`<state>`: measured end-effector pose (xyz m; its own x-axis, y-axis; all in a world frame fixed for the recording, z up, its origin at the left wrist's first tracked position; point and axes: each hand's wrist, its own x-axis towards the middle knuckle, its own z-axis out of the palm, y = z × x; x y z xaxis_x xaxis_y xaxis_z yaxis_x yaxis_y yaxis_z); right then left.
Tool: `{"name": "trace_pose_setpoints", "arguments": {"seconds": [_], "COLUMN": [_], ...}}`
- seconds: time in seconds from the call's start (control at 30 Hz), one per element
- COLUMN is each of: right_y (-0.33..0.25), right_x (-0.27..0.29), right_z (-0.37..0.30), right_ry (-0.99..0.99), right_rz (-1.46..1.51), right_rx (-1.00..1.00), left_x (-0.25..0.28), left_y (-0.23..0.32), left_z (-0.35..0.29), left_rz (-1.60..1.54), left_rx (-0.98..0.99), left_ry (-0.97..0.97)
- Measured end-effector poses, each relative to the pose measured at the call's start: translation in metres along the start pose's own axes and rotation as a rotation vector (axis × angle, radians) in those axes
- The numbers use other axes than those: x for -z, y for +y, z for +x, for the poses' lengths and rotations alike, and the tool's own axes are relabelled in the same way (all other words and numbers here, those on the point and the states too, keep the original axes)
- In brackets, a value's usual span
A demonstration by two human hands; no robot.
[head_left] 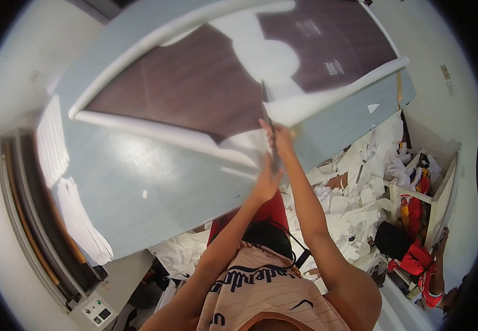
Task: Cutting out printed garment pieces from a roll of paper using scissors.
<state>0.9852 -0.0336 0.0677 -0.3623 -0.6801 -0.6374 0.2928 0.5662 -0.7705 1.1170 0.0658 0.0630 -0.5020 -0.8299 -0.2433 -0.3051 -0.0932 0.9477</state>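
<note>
Left hand (265,185) of mine is the nearer one, its fingers parted at the close edge of the paper; blur hides whether it pinches anything, so I cannot tell. Just beyond it, my right hand (282,138) is closed around the handles of the scissors (267,107). Their long axis runs away from me and slightly left, with the tip over the white part of the big sheet of paper (299,105). One dark shape (183,88) printed on it lies left of the blades; another dark shape (327,44) lies farther off, to the right. Rolled edges border the sheet, which rests across the table (156,198). Past the table's right side, white scraps (354,204) are heaped up. Beyond them stands a pale bin (442,204) holding red, yellow and white stuff, cloth by the look of it.
</note>
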Motion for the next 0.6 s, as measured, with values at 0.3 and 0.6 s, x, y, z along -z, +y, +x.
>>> {"name": "trace_pose_setpoints", "arguments": {"seconds": [0.3,0.6], "right_y": [-0.030,-0.228], "right_x": [0.092,0.043], "right_z": [-0.201,-0.015], "right_ry": [-0.368,-0.596], "right_rz": [-0.410,-1.026], "right_rx": [-0.147,0.489], "left_x": [0.036,0.052], "left_y": [-0.037,-0.010], "left_z": [-0.015,-0.021], "left_rz": [0.137,0.549], "left_rx": [-0.037,0.606], "left_ry": [0.580,0.827]}}
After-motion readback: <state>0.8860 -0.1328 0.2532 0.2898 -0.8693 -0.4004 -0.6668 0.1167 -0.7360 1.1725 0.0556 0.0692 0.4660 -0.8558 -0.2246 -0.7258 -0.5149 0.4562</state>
